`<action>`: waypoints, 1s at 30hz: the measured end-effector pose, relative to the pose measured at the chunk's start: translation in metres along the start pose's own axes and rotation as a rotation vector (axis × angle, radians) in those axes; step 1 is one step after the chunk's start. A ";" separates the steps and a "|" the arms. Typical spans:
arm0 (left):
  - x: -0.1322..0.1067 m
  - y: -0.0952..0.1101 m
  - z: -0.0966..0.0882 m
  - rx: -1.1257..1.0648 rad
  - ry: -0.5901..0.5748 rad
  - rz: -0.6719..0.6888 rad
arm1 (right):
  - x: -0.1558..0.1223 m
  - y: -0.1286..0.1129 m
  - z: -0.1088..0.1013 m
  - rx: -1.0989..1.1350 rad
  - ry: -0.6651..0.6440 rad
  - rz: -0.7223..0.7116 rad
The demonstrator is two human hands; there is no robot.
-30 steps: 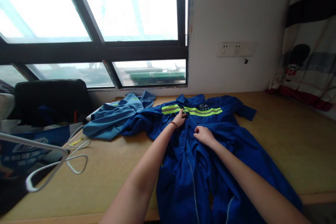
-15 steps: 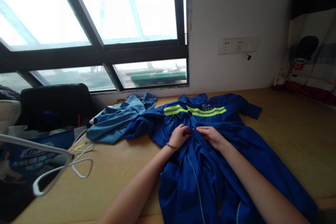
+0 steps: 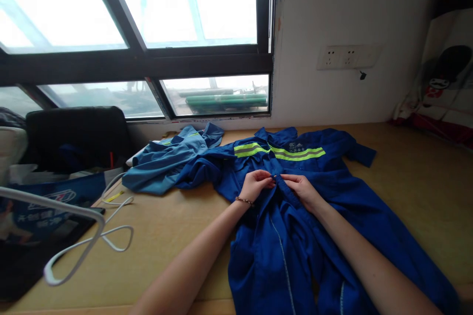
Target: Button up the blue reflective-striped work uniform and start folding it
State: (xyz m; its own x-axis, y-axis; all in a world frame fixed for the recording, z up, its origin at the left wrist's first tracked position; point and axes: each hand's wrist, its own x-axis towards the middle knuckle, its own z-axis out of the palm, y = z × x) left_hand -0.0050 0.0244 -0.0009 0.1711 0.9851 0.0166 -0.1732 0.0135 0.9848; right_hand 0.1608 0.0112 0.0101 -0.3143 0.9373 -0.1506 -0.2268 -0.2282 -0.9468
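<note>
At far left, a black padded item and a blue printed bag crowded the edge of a tan tabletop. A white cable looped across that side, the nearest obstacle to the left forearm though apart from it; a small yellow strip lay beside it. Beneath the window, a rumpled lighter-blue garment met one sleeve of a dark blue work garment, which lay spread at the center of the table, striped chest up, apparently so that its front could be reached from both sides.

The person's left hand, a bracelet at its wrist, pinched one side of the garment's front, fingers drawn close together. Just across from it, the right hand held the other edge in a similarly narrow pinch, the two seemingly paired to keep the edges lined up. Fingers hid the exact spot gripped, and the right forearm covered part of the cloth. At right, a wall socket panel and a patterned curtain stood well clear of the work.
</note>
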 end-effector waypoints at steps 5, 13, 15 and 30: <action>-0.002 -0.001 0.000 -0.114 -0.002 -0.029 | 0.000 0.000 0.001 0.016 0.017 -0.039; -0.003 -0.003 0.001 -0.097 0.031 0.008 | 0.005 0.005 -0.003 -0.250 0.149 -0.199; -0.004 -0.004 0.001 -0.092 0.018 0.007 | 0.006 0.006 -0.004 -0.254 0.172 -0.185; -0.006 -0.005 0.007 0.039 -0.014 0.072 | 0.008 0.008 -0.005 -0.451 0.232 -0.270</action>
State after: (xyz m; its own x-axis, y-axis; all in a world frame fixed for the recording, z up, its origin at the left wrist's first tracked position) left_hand 0.0016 0.0172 -0.0047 0.1728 0.9808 0.0902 -0.1477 -0.0647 0.9869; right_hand 0.1607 0.0180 0.0000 -0.0778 0.9916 0.1028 0.1609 0.1143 -0.9803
